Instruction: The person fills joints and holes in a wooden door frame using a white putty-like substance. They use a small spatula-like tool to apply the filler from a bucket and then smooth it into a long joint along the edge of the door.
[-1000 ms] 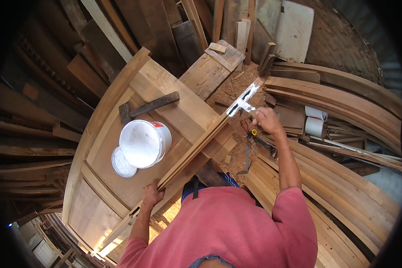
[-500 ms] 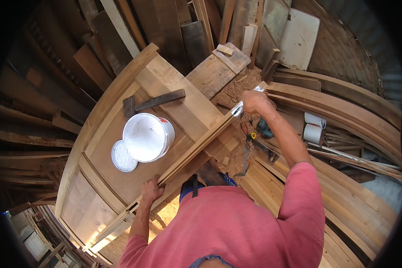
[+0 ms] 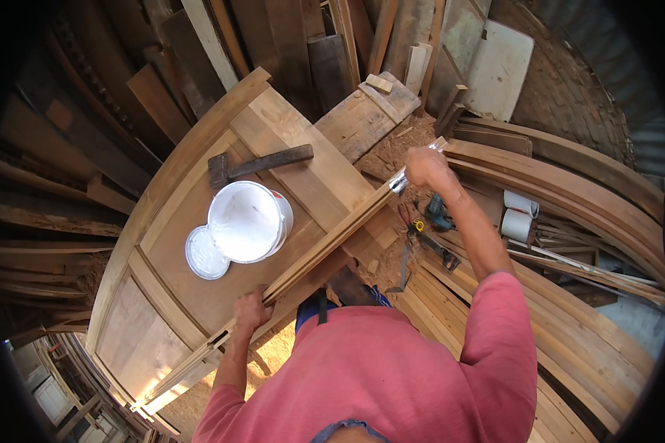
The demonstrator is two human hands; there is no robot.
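While the big wooden panel (image 3: 142, 319) lies flat in front and to the left, a long wooden strip (image 3: 329, 239) runs along its near side. The strip's long way goes on a slant, from low on the left, close to the body, to high on the right, far from it. Its far end pokes out past the panel. The strip lies right between the two hands, one near each end.

On the panel, to the left of the strip, sits a white bucket (image 3: 245, 221) with white stuff inside. It is nearer to the left hand than to the right. Just past the bucket is a hammer (image 3: 270, 161), its handle pointing to the right. A round lid (image 3: 207, 253) is at the bucket's left side.

The hands are well apart. The right hand (image 3: 428, 167) is on a stretched-out arm, curled over the far end of the strip. It hides what is under it, so I cannot tell if it holds anything. The left hand (image 3: 252, 310) is closer to the body, with its fingers bent around the low end. A white smear (image 3: 399, 181) shows beside the right hand, on the far end.
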